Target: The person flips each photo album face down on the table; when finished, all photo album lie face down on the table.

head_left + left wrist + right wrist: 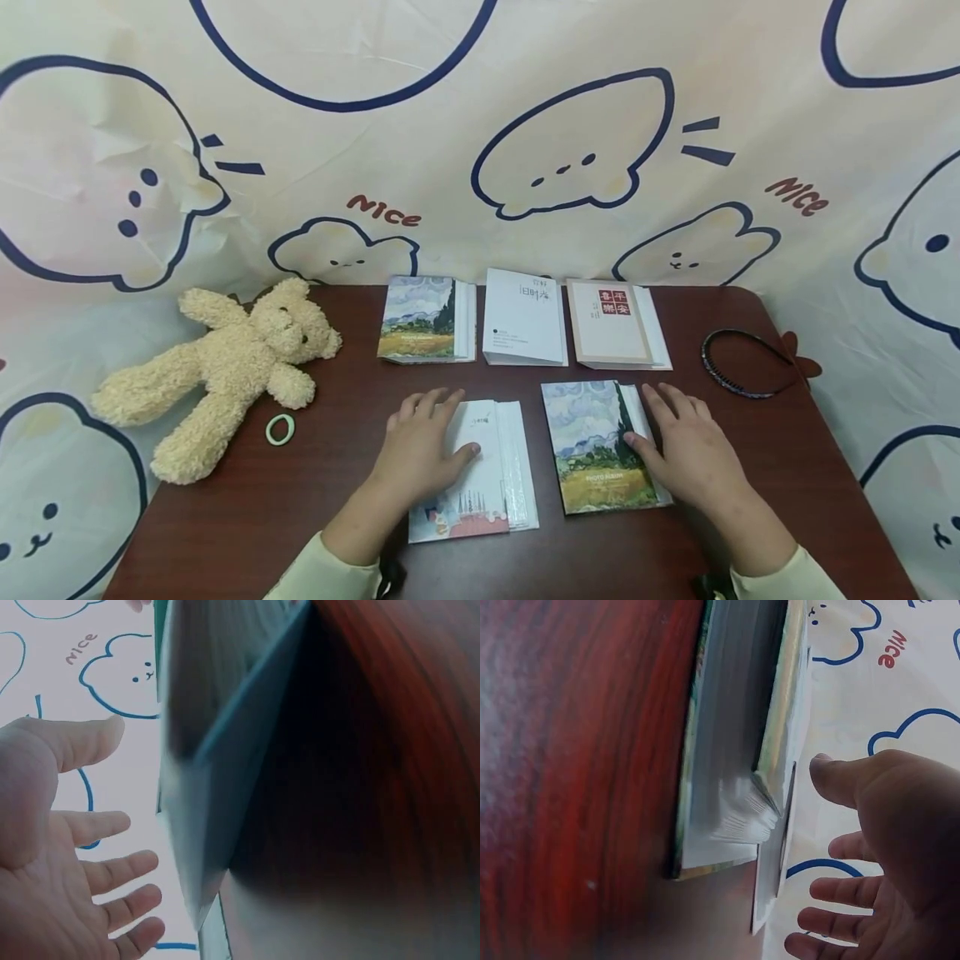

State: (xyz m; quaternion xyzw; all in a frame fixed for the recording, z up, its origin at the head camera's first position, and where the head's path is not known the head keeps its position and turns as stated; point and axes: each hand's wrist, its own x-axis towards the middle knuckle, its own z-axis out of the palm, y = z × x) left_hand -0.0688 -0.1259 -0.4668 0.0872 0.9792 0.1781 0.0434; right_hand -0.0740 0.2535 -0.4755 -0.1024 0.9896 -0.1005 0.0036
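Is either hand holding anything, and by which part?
Nothing is held: the left hand hovers near the white-and-pink album, the right hand near the nearer landscape album.

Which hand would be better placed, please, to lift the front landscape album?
Likely the right hand, at the right edge of the rectangular painted landscape album; the left hand is over the white and pink album.

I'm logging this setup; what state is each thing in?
Left hand: fingers spread
Right hand: fingers spread
Near left album: cover up, pages showing
Near landscape photo album: cover up, pages showing
Far landscape photo album: cover up
White album: cover up
Red-stamped album: cover up
Teddy bear: lying, limbs spread
Green ring: lying flat
Black headband: lying flat
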